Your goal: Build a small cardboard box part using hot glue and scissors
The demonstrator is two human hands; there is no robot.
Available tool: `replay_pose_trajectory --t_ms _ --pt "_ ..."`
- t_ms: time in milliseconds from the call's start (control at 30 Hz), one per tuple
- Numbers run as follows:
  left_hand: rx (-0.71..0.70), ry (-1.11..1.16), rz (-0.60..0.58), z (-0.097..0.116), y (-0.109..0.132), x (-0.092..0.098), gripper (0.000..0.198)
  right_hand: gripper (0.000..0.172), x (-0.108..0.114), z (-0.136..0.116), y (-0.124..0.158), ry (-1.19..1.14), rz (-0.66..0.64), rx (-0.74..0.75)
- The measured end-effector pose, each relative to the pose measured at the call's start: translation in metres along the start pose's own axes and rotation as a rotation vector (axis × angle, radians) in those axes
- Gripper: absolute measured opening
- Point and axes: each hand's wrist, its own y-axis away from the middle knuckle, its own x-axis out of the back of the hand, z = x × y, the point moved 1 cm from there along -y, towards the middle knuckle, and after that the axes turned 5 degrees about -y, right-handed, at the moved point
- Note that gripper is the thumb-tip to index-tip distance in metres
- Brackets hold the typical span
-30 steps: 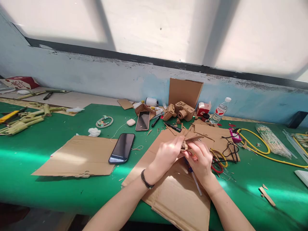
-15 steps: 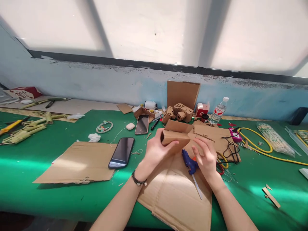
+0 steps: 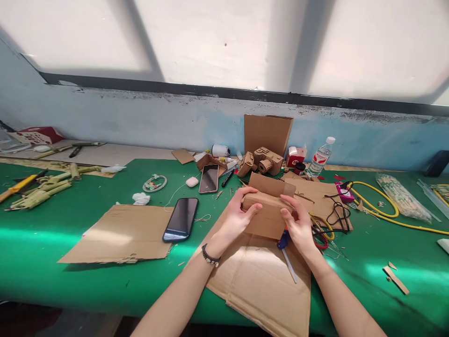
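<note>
Both my hands hold a folded piece of brown cardboard (image 3: 268,206) above the middle of the table. My left hand (image 3: 237,217) grips its left end, fingers curled over the top edge. My right hand (image 3: 298,224) grips its right end the same way. Under them lies a large flat cardboard sheet (image 3: 259,281). A blue glue gun (image 3: 286,248) lies on that sheet, partly hidden by my right hand.
A green table (image 3: 52,234) carries another cardboard sheet (image 3: 122,234), a black phone (image 3: 181,218), a second phone (image 3: 209,178), a cardboard camera model (image 3: 264,161), a water bottle (image 3: 320,158), yellow hose (image 3: 382,210) and bamboo pieces (image 3: 38,187) at the far left.
My hands left a small cardboard bit. My left hand picked up the folded cardboard, and my right hand has now joined it on the right end.
</note>
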Motion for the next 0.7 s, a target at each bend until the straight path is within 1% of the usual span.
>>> replay_pose_trajectory --t_ms 167,267,333,400,433,533,600,633,700 --pt "-0.081 -0.073 0.038 -0.004 0.000 0.002 0.052 0.036 0.001 -0.003 0.000 0.047 0.012 0.053" --pt "-0.109 -0.099 0.051 -0.005 0.001 0.000 0.050 0.036 0.002 -0.005 0.000 0.045 0.029 0.074" --pt "-0.119 -0.109 0.060 -0.006 0.002 -0.003 0.049 0.032 0.001 -0.002 0.002 0.042 0.043 0.085" --pt "-0.118 -0.114 0.077 -0.009 0.004 -0.006 0.050 0.029 -0.001 0.002 0.006 0.021 0.088 0.083" --pt "-0.121 -0.112 0.095 -0.011 0.004 -0.007 0.052 0.030 -0.002 0.005 0.008 0.002 0.121 0.076" --pt "-0.175 -0.029 0.184 -0.021 0.004 -0.014 0.064 0.048 -0.006 0.012 0.012 -0.066 0.226 0.034" --pt "-0.235 0.089 0.230 -0.030 0.002 -0.019 0.075 0.057 -0.008 0.011 0.011 -0.126 0.248 -0.011" --pt "-0.262 0.134 0.267 -0.034 0.000 -0.020 0.078 0.058 -0.008 0.010 0.010 -0.163 0.245 -0.037" --pt "-0.308 0.164 0.378 -0.042 -0.003 -0.022 0.083 0.053 -0.007 0.005 0.007 -0.221 0.236 -0.096"
